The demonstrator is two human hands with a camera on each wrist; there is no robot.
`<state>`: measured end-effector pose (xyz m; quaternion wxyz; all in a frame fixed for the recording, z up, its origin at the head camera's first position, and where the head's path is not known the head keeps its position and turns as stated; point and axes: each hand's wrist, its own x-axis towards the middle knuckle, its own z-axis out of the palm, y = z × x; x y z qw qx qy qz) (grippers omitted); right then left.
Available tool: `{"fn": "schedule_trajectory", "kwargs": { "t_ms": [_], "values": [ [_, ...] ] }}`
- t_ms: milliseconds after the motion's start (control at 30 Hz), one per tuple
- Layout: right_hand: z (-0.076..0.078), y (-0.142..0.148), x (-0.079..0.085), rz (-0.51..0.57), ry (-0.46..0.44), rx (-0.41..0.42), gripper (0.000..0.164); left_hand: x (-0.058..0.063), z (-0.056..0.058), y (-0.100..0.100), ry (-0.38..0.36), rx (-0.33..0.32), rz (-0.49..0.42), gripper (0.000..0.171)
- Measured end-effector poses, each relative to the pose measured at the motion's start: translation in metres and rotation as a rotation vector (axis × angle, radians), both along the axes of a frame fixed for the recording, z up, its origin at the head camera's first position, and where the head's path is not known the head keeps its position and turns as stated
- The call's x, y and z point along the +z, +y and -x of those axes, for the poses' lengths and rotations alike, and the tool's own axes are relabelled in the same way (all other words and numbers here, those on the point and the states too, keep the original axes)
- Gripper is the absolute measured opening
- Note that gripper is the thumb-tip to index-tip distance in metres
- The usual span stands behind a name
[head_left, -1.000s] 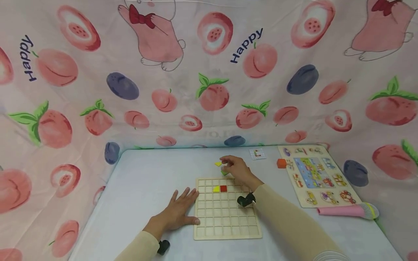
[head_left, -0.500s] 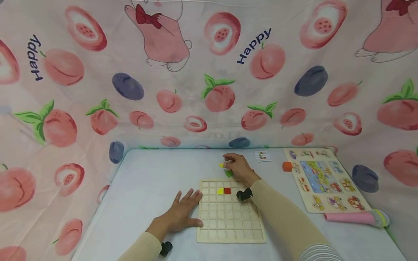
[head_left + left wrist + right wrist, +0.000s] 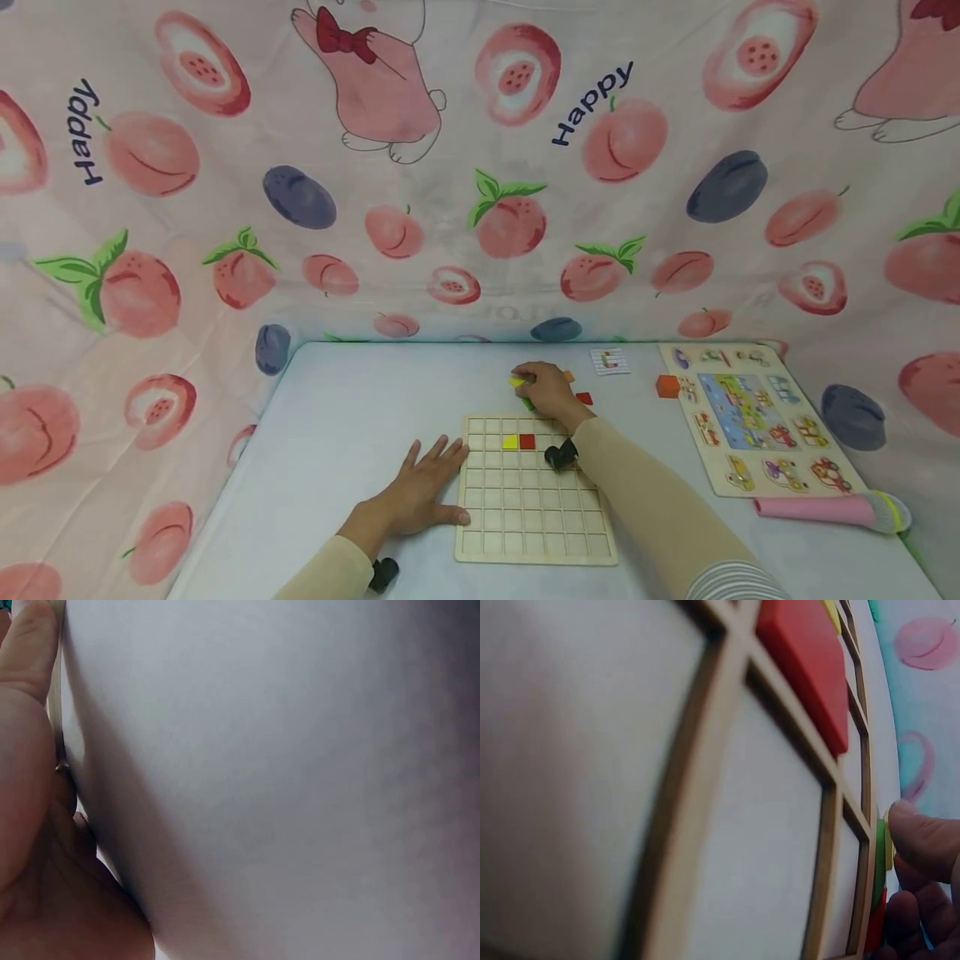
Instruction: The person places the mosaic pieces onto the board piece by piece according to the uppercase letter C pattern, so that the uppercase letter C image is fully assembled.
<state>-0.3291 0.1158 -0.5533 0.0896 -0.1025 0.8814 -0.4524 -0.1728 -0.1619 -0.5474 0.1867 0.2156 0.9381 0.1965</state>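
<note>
My left hand (image 3: 411,498) lies flat with spread fingers, fingertips and thumb at the left edge of a wooden grid board (image 3: 536,548). A yellow tile (image 3: 510,442) and a red tile (image 3: 527,442) sit side by side in the board's second row. Beyond the far edge my right hand (image 3: 551,390) pinches a small yellow piece (image 3: 517,381) between thumb and fingers. Under that hand a green piece (image 3: 528,404) shows partly; the right wrist view has its green edge (image 3: 878,862) beside the thumb. The left wrist view holds mostly table and part of the left hand (image 3: 30,787).
Right of the right hand lie a red piece (image 3: 584,399) and an orange piece (image 3: 569,377). Behind them is a small printed card (image 3: 611,362). Farther right are an orange block (image 3: 667,387), a picture puzzle board (image 3: 697,433) and a pink toy microphone (image 3: 817,510).
The right hand's fingers have come down and closed on the yellow piece, uncovering the red and orange pieces. The left hand stays at the board; the head view shifts slightly.
</note>
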Motion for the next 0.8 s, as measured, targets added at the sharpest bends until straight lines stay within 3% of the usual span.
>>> {"fn": "schedule_trajectory", "kwargs": {
  "t_ms": [333, 800],
  "values": [
    [0.0020, -0.0025, -0.0038, -0.116, 0.059, -0.021, 0.028, 0.0004, -0.0004, -0.0003, 0.012, -0.004, 0.010, 0.110],
    [-0.0016, -0.0049, 0.0048, -0.134, 0.089, 0.004, 0.023, -0.0006, 0.0004, -0.0023, 0.013, -0.009, 0.009, 0.110]
  ]
}}
